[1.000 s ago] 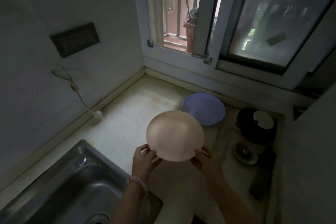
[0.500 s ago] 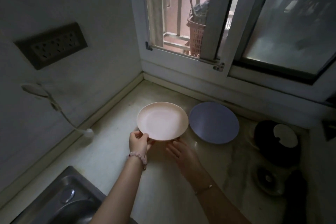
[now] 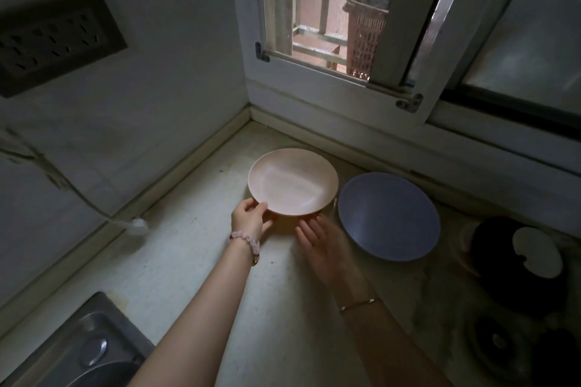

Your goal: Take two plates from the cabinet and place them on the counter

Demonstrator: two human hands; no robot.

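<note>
A pale pink plate [image 3: 294,181] sits in the far corner of the white counter [image 3: 283,308], below the window. My left hand [image 3: 250,219] pinches its near left rim, thumb on top. Just before the plate's near edge, my right hand [image 3: 323,243] lies flat with straight fingers, holding nothing. A purple plate [image 3: 389,215] rests on the counter right beside the pink one, their rims almost touching.
A steel sink [image 3: 81,352] lies at the near left. Dark round objects, one with a white lid [image 3: 537,256], crowd the right side. A power strip [image 3: 47,41] and a cable [image 3: 78,195] hang on the left wall. A window [image 3: 408,25] stands behind.
The pink plate went from held up in both hands down to the counter corner beside the purple plate. My right hand let go and opened; the left still holds the rim.
</note>
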